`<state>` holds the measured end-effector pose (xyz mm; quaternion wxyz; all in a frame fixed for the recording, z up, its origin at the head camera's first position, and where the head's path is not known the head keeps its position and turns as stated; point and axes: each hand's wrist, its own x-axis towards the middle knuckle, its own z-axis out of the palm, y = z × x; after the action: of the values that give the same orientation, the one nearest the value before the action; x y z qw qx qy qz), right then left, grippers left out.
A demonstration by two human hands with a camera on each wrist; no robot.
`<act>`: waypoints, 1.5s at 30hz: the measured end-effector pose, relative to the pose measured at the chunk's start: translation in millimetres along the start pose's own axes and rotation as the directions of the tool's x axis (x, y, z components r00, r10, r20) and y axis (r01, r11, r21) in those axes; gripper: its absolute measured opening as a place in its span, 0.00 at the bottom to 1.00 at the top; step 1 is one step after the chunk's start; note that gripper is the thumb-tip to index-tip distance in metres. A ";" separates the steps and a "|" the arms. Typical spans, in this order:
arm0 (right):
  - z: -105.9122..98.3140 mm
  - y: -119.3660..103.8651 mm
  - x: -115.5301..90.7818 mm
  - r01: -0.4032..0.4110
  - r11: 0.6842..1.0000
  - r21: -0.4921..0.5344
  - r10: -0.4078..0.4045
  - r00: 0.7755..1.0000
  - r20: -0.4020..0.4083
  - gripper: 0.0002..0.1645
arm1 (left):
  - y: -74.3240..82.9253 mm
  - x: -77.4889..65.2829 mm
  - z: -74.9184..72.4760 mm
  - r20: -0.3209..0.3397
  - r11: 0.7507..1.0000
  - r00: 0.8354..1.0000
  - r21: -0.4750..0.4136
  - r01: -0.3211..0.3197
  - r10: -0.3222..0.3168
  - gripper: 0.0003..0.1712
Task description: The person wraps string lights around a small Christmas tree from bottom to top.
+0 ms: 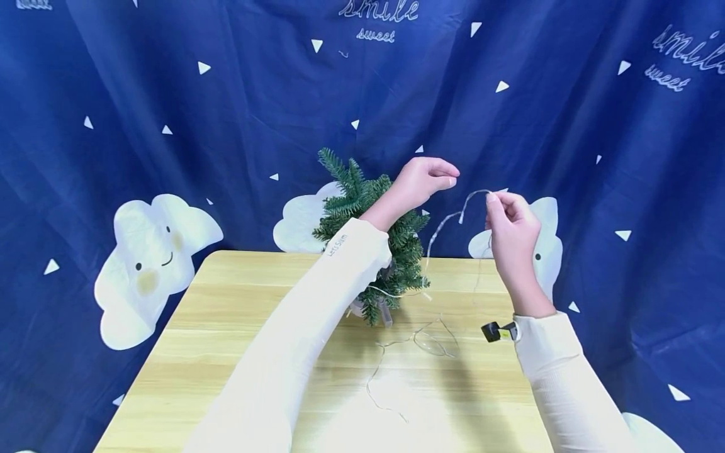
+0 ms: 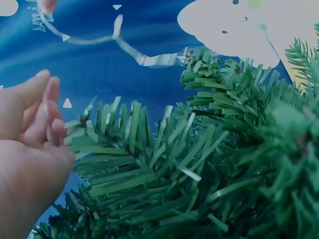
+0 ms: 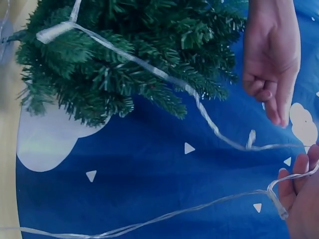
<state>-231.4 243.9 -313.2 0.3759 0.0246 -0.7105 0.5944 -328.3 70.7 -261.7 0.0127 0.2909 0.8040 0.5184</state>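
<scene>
A small artificial Christmas tree (image 1: 351, 189) stands at the back of the table, partly hidden behind my left forearm. My right hand (image 1: 514, 229), to the right of the tree, pinches a clear strand of string lights (image 3: 159, 73) between thumb and fingers. From there the strand sags toward the tree's lower right branches, and a further length hangs below the hand. My left hand (image 1: 419, 178) reaches across the front of the tree, just past its right side. Its fingers lie together, holding nothing, and in the left wrist view they are beside green branches (image 2: 144, 159).
More of the light strand lies loosely looped on the wooden table (image 1: 243, 321) before the tree. A pale, partly hidden base (image 1: 387, 314) shows under the branches. Behind the table hangs a blue curtain (image 1: 255, 113) with white clouds and triangles. A small black device (image 1: 491, 331) sits at my right wrist.
</scene>
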 end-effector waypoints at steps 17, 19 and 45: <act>26.5 -2.6 25.0 -0.011 1.000 0.023 0.009 0.998 0.066 0.09 | 11.9 15.3 6.0 0.083 0.997 0.993 0.002 -0.081 0.081 0.09; 26.8 -2.6 23.8 -0.015 1.000 0.011 0.014 0.997 0.075 0.09 | 12.3 15.9 4.8 0.071 0.997 0.995 0.018 -0.078 0.077 0.07; 24.0 32.0 -16.7 -0.118 0.992 -0.051 0.122 0.989 0.088 0.15 | 8.4 38.1 -30.6 -0.152 0.985 0.987 0.154 0.079 -0.055 0.06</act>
<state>-247.0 225.6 -349.3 0.3071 0.0003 -0.7405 0.5978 -366.0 66.1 -229.8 -0.0526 0.2246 0.8511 0.4717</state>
